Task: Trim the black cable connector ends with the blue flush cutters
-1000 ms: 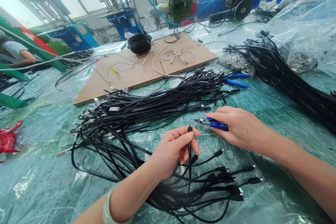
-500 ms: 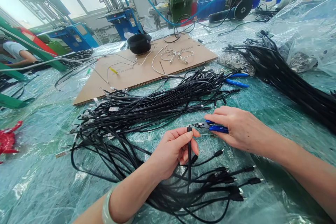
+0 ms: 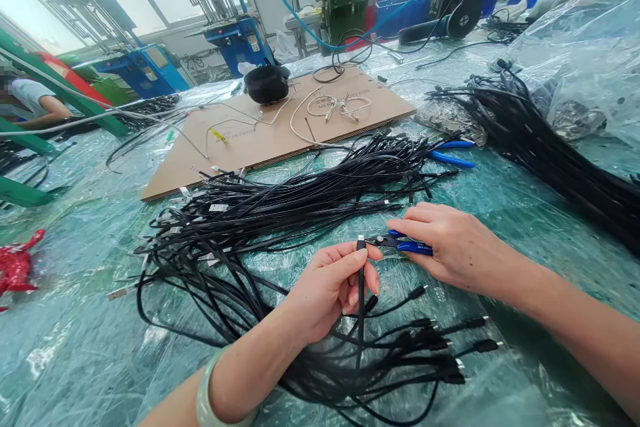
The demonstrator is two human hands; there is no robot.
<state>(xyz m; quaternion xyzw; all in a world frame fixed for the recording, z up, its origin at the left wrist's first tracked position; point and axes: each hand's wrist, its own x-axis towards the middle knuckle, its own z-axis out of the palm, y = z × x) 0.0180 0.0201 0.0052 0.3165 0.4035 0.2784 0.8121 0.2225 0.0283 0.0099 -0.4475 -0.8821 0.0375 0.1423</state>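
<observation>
Holding smooth blue-handled cutters (image 3: 415, 248) with dark tapering blades (image 3: 374, 241), your right hand (image 3: 447, 240) curls round them above crinkled, glossy plastic sheeting (image 3: 90, 347). Your left hand (image 3: 327, 287) pinches a slim, matte black cable (image 3: 361, 307) upright between thumb and fingers, its small metal tip (image 3: 361, 238) poking just above them, beside the blades.

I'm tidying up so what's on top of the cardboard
On the cardboard are a black bowl-like object, cables and something yellow; what lies directly beneath them is covered.
</observation>
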